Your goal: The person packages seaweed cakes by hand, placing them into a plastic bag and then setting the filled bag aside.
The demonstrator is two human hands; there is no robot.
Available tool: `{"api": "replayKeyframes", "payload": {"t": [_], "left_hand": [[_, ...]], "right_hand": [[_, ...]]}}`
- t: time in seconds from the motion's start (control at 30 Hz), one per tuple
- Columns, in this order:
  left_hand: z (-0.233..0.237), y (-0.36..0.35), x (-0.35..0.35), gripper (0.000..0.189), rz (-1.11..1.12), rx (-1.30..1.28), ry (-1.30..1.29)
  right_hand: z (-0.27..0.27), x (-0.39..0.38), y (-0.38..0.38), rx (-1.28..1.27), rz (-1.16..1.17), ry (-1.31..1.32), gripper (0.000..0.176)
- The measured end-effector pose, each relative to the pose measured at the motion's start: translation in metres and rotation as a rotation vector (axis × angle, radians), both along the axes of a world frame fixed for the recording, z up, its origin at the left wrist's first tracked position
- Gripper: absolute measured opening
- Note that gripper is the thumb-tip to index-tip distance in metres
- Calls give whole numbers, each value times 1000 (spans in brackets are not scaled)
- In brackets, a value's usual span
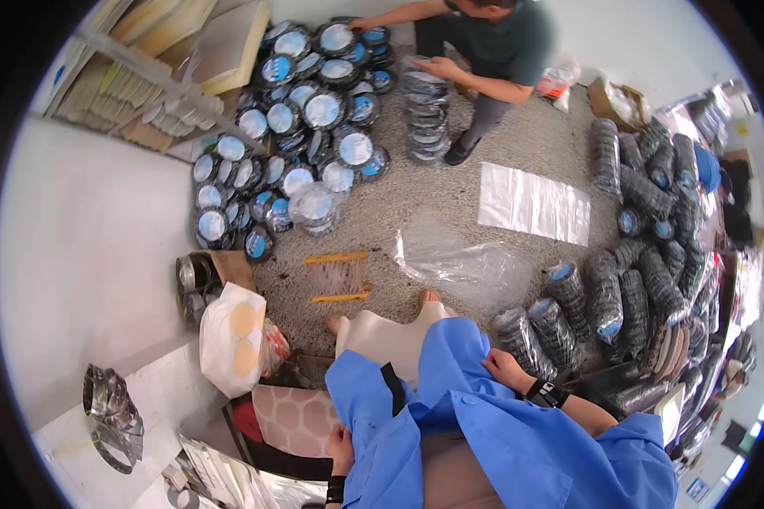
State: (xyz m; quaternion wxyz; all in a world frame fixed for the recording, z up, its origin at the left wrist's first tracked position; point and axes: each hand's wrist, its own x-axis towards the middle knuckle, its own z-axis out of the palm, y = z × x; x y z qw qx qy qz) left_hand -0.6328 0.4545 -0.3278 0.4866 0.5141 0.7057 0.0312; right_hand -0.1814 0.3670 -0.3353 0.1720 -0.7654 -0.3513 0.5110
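I wear a blue work coat [518,424], which hangs unfastened at the front. My right hand [508,371] is closed on one front edge of it, with a black band around the wrist. On the other side, my left hand [340,450] has its fingers curled at the opposite edge of the coat, partly covered by the cloth. Below the coat show my light trousers [382,343] and the toes of my feet on the floor. Just past my feet lie a crumpled clear plastic bag [458,263] and a yellow-ended frame wound with thin strands [338,276].
A large pile of round discs with blue labels [306,127] fills the far left. Beside it a co-worker [501,51] steadies a tall stack of discs [426,114]. Flat plastic sheets [535,202] lie mid-floor. Wrapped rolls of discs [645,195] heap up along the right.
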Motion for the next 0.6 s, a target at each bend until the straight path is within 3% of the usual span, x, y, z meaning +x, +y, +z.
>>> {"api": "replayKeyframes", "payload": {"t": [0.23, 0.3, 0.33, 0.4, 0.43, 0.5, 0.57, 0.6], "left_hand": [[-5, 83, -71, 16, 119, -287, -258], [16, 141, -72, 12, 123, -264, -181], [5, 156, -95, 12, 119, -272, -188], [-16, 188, -138, 9, 615, -435, -695], [-16, 205, -149, 9, 615, -437, -708], [-7, 238, -168, 9, 629, -504, -805], [-18, 261, -178, 15, 593, -575, -849], [-19, 275, -172, 19, 608, -734, -831]], "right_hand": [[-1, -45, 98, -88, 114, 78, 20], [2, -80, 127, -43, 55, 75, 19], [7, -96, 142, -49, -17, 109, 20], [23, -125, 169, -77, -143, 123, 17], [30, -134, 180, -76, -141, 111, 17], [39, -150, 199, -135, -428, 270, 15], [43, -154, 213, -150, -473, 306, 21], [47, -155, 222, -185, -431, 273, 24]]}}
